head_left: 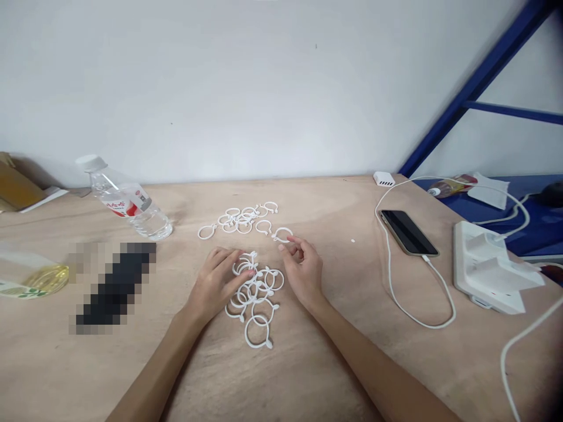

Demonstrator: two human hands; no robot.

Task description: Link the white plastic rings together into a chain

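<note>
Two piles of white rings [246,332] are laid out on the tabletop [352,305], midway between its left and right edges. The near pile [254,288] lies toward the front edge, its rings overlapping; the far pile [241,220] lies toward the back edge. Our left hand [219,278] is partly open, thumb and fingers spread over the left side of the near pile; we cannot tell whether it grips a ring. Our right hand [303,266] is curled, with thumb and forefinger at a single ring [276,237] just right of the far pile; we cannot tell whether that ring is pinched or only touched. Toward the back left corner we have a capped bottle [127,202]. Near the right edge we have a phone [409,233], connected to a white cable [435,327], and a power strip [464,275]. A small white box [384,179] sits at the back right corner.
</note>
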